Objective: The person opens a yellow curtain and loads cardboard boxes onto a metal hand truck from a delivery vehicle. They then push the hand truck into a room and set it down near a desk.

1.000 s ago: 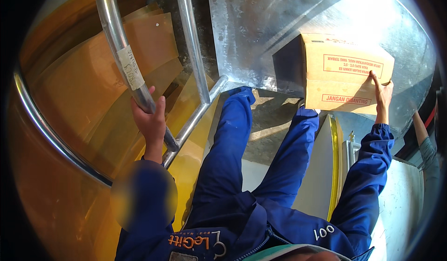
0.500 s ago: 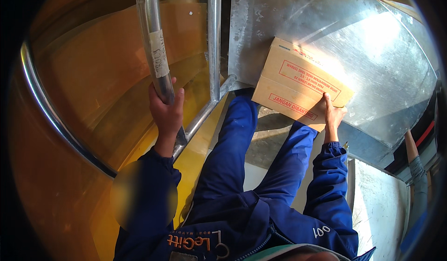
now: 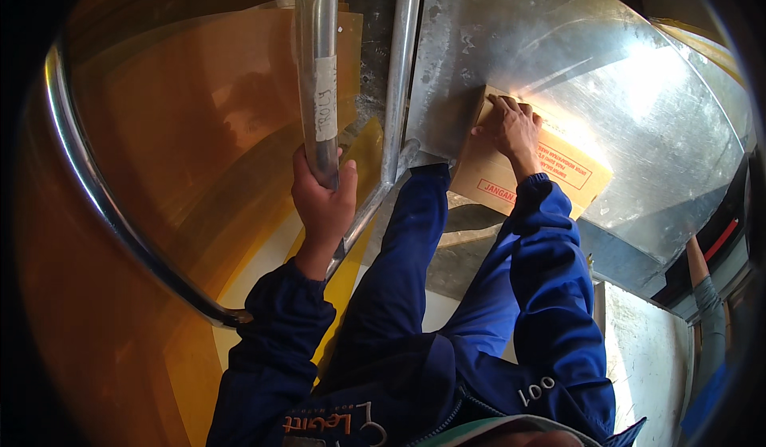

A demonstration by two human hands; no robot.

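Observation:
My left hand (image 3: 325,203) is wrapped round a thick metal tube (image 3: 316,16), just below a pale label (image 3: 325,100) stuck on it. Ahead of my right knee, a brown cardboard box (image 3: 570,179) with red print lies on a sheet-metal surface (image 3: 463,40). My right hand (image 3: 519,132) reaches over the box, its bent fingers gripping the far left edge. Its thumb presses on the top face. The hand and sleeve hide part of the box's top.
A second upright metal tube (image 3: 404,56) and a curved rail (image 3: 96,191) frame the left side. Amber plastic strips (image 3: 191,104) hang there. At the right edge another person's arm (image 3: 706,295) shows beside a pale panel (image 3: 645,351).
My right hand has moved from the box's near right edge to its far left edge. The view has shifted, and my left hand keeps its hold on the tube.

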